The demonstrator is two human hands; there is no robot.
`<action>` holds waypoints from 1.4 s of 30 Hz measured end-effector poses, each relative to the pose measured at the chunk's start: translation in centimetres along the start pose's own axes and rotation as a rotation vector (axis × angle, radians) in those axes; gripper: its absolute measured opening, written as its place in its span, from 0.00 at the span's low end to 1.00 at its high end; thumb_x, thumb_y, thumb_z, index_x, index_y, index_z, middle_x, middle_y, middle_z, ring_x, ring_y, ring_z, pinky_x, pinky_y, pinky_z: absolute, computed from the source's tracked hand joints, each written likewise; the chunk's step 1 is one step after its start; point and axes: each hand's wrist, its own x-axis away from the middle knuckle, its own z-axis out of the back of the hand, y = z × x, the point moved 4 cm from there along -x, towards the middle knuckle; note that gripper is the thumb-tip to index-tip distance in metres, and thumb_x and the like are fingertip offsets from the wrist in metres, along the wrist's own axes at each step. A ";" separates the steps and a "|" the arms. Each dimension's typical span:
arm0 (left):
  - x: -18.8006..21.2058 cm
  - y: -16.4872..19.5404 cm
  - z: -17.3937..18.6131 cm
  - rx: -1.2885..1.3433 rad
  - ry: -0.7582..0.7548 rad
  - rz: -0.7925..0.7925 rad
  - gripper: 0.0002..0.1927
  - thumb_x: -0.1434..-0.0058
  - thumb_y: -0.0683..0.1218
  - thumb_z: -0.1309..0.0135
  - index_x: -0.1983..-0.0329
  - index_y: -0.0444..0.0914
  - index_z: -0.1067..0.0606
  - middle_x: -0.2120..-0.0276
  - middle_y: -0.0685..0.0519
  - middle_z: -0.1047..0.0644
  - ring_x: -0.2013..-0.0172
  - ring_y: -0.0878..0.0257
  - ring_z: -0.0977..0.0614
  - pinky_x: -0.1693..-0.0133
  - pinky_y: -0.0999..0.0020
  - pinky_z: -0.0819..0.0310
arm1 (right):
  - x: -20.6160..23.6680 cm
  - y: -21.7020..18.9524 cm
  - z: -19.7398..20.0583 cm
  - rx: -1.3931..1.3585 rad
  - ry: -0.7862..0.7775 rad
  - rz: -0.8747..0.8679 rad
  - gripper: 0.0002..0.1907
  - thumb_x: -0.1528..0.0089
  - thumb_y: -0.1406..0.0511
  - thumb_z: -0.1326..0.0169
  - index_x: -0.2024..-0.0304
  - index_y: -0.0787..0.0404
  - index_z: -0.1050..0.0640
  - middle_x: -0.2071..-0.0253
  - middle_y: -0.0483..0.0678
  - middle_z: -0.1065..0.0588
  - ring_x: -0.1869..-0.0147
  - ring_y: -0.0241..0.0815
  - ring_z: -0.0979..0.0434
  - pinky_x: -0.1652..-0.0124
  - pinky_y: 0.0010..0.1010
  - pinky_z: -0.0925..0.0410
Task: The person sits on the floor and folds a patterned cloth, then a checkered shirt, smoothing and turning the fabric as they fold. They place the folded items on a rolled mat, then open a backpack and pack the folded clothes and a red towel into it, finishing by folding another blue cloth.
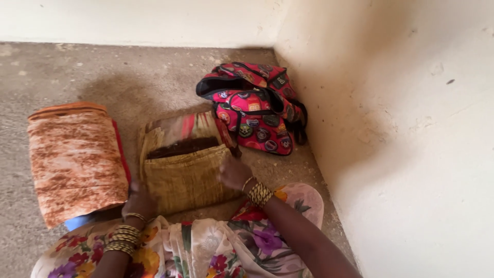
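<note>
Yellow folded cloth (188,180) lies gripped at its edges by left hand (138,202) and right hand (234,172).

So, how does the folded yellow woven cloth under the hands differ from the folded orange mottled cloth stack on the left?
The folded yellow woven cloth is plain mustard with a coarse weave; the folded orange mottled cloth stack is blotched rust and cream. The left hand and right hand touch the yellow cloth; no hand touches the orange stack. The yellow cloth tops a striped pile; the orange stack lies apart. Both lie folded on the concrete floor.
</note>
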 end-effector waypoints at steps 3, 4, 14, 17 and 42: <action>1.4 0.8 0.7 -0.103 0.027 -0.045 0.43 0.41 0.64 0.41 0.32 0.36 0.41 0.42 0.34 0.25 0.47 0.38 0.19 0.51 0.45 0.20 | 0.9 0.4 -0.9 0.189 -0.070 -0.070 0.37 0.42 0.60 0.40 0.32 0.63 0.34 0.44 0.67 0.30 0.45 0.65 0.26 0.47 0.54 0.30; 1.5 0.9 0.9 -0.104 0.030 -0.050 0.41 0.41 0.65 0.41 0.35 0.38 0.38 0.42 0.36 0.25 0.47 0.39 0.18 0.52 0.46 0.19 | 0.9 1.2 -0.7 0.102 -0.006 -0.185 0.33 0.40 0.57 0.42 0.37 0.67 0.32 0.44 0.66 0.29 0.44 0.63 0.25 0.49 0.53 0.28; 0.3 -1.0 -1.3 0.128 -0.036 -0.115 0.29 0.44 0.62 0.38 0.48 0.37 0.21 0.52 0.37 0.18 0.52 0.42 0.16 0.50 0.49 0.21 | -0.6 2.8 -1.6 -0.425 -0.097 -0.222 0.28 0.39 0.50 0.45 0.56 0.71 0.18 0.60 0.64 0.19 0.54 0.62 0.18 0.53 0.49 0.27; 0.2 -1.5 -1.0 0.209 0.020 -0.127 0.29 0.40 0.61 0.40 0.47 0.35 0.22 0.52 0.36 0.17 0.51 0.42 0.16 0.49 0.51 0.21 | -0.8 2.7 -0.8 -0.877 -0.063 -0.107 0.29 0.38 0.53 0.43 0.47 0.72 0.26 0.53 0.64 0.21 0.48 0.61 0.21 0.49 0.48 0.29; 0.5 -1.8 -1.9 0.180 -0.096 -0.036 0.48 0.43 0.60 0.35 0.27 0.40 0.46 0.42 0.31 0.27 0.43 0.37 0.22 0.42 0.49 0.26 | -1.7 2.8 0.2 -0.526 0.154 -0.272 0.24 0.38 0.54 0.37 0.56 0.70 0.22 0.65 0.51 0.25 0.63 0.46 0.23 0.61 0.42 0.27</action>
